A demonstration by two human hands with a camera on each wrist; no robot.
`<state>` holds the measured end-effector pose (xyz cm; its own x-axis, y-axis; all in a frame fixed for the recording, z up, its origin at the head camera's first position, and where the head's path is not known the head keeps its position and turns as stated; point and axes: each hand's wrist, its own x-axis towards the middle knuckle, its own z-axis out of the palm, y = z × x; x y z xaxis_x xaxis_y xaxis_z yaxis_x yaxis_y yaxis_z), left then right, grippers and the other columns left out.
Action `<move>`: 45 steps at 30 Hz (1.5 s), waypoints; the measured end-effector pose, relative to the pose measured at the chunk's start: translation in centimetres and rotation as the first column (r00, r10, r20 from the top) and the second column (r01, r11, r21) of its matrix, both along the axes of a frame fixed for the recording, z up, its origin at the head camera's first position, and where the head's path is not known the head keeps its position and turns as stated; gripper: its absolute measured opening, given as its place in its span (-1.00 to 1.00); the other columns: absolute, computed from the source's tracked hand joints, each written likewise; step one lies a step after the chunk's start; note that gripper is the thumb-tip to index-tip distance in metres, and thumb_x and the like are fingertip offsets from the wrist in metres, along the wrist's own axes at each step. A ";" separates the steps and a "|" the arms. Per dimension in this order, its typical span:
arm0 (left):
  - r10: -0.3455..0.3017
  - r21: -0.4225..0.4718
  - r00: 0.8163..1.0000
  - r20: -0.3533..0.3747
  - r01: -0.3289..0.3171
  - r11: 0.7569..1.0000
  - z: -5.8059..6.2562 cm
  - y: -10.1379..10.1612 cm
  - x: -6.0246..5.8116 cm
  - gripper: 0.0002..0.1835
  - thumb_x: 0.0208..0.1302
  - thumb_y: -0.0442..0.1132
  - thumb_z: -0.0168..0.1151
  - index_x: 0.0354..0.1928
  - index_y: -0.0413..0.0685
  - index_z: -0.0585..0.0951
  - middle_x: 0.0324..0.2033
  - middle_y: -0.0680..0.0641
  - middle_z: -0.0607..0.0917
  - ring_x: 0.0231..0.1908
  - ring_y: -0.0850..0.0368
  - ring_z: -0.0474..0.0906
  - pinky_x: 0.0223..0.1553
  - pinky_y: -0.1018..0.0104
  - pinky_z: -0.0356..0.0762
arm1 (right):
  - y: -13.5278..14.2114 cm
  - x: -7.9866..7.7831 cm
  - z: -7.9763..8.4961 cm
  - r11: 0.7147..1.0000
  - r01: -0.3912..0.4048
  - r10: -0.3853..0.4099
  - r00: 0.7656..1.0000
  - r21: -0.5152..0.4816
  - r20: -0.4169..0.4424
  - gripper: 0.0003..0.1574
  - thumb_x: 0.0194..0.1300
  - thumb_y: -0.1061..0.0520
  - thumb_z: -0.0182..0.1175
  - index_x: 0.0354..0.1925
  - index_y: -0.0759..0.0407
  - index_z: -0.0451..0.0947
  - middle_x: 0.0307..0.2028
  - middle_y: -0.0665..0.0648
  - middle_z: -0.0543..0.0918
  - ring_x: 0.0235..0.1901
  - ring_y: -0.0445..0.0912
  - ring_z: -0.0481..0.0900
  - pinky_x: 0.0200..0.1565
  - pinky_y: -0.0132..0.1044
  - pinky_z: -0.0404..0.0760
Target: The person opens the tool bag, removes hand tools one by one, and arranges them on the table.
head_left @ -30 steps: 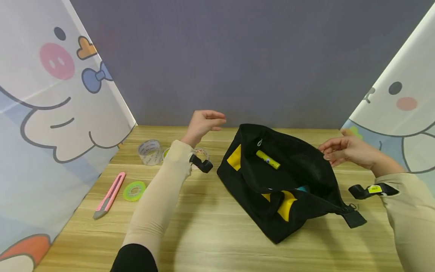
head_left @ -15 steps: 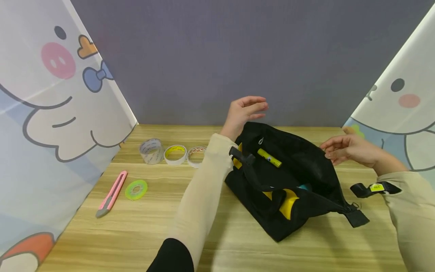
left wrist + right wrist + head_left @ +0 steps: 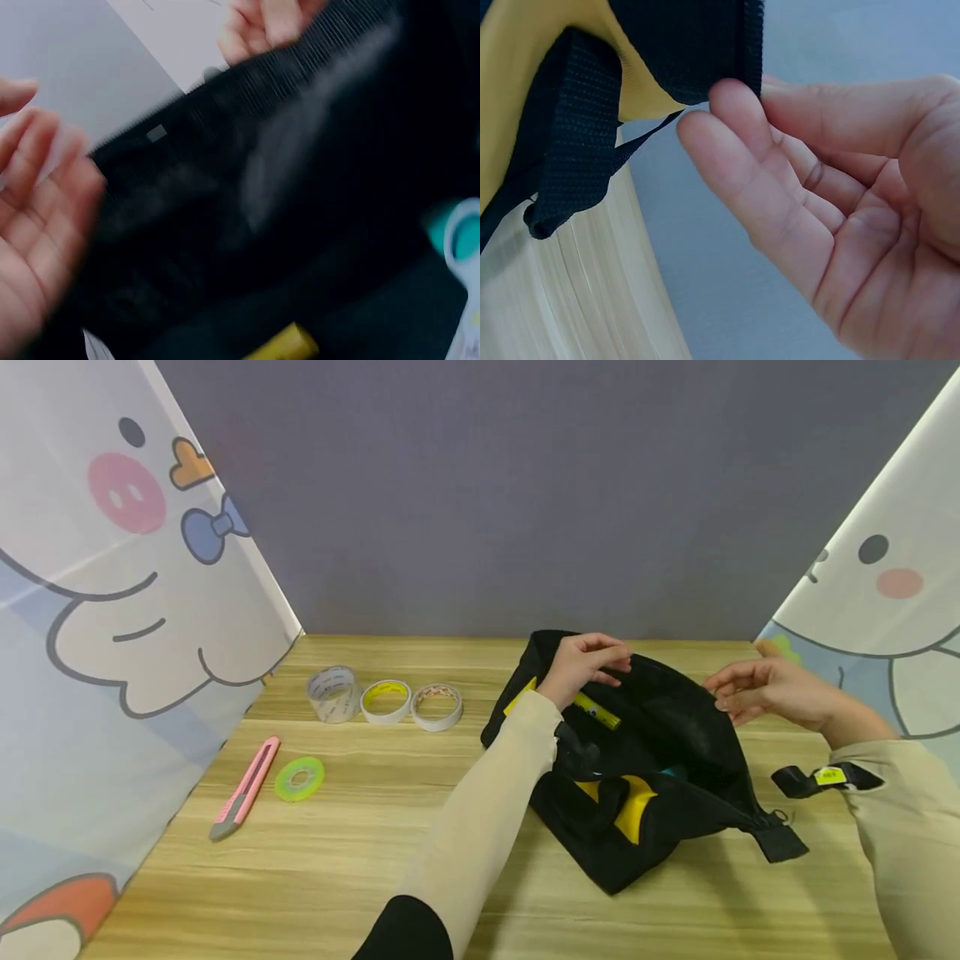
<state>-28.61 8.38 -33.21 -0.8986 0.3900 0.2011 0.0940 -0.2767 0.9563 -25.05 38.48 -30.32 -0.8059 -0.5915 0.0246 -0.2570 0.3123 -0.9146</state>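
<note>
The black bag [image 3: 592, 852] with yellow patches lies with its mouth spread wide. My right hand [image 3: 776, 693] pinches the bag's right rim; the right wrist view shows thumb and fingertips on the black edge. Over the mouth's left side is my left hand [image 3: 581, 668], fingers loosely bent, with nothing visible in them. Close by, inside the bag, lies a yellow tube [image 3: 600, 712], partly hidden by the left hand and wrist. Deeper in, a teal and pale thing with a rounded loop [image 3: 463, 236] shows only in part; its kind is unclear.
Left of the bag stand a clear tape roll [image 3: 333, 695], a white roll with a yellow core [image 3: 386, 714] and another white roll [image 3: 437, 720]. Nearer lie a green tape roll [image 3: 300, 778] and a pink box cutter [image 3: 245, 789]. A grey panel [image 3: 480, 493] closes the back.
My left hand has moved right from beside the tape rolls, rising past the bag's left edge, then down over its mouth. My right hand stays on the rim.
</note>
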 end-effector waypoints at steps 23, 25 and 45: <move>0.355 -0.577 0.901 0.251 -0.155 0.802 -4.2 0.9 -1.2 -0.57 0.39 -0.34 0.18 0.21 -0.42 0.40 -0.23 -0.23 0.56 -0.14 -0.18 0.62 -0.09 0.03 0.68 | 0.1 0.1 0.2 1.000 0.031 -0.031 1.000 -0.002 -0.004 -0.44 0.31 0.57 0.04 -0.08 0.00 0.69 -0.24 0.01 0.69 -0.29 -0.17 0.66 -0.36 -0.23 0.74; 0.341 -0.571 0.899 0.275 -0.133 0.810 -4.5 0.8 -1.1 -0.60 0.42 -0.33 0.13 0.20 -0.44 0.39 -0.21 -0.28 0.59 -0.10 -0.23 0.63 -0.06 0.01 0.67 | 0.1 0.2 0.1 0.999 0.041 -0.041 0.999 -0.002 -0.001 -0.44 0.31 0.57 0.04 -0.08 0.00 0.69 -0.24 0.01 0.69 -0.29 -0.16 0.66 -0.36 -0.23 0.73; 0.223 -0.641 0.938 0.266 -0.001 0.768 -7.5 0.4 -1.5 -0.78 0.23 -0.36 0.39 -0.12 -0.28 0.61 -0.48 -0.09 0.54 -0.48 0.08 0.52 -0.35 0.13 0.73 | 0.1 0.3 -0.6 1.000 0.030 -0.030 1.000 0.005 0.009 -0.43 0.33 0.55 0.03 -0.08 -0.05 0.68 -0.25 0.01 0.68 -0.30 -0.15 0.66 -0.36 -0.24 0.74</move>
<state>-30.12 8.73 -40.75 -0.9127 0.2201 -0.3443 -0.2437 0.3830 0.8910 -24.79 38.56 -30.88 -0.8233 -0.5674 0.0138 -0.2389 0.3244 -0.9153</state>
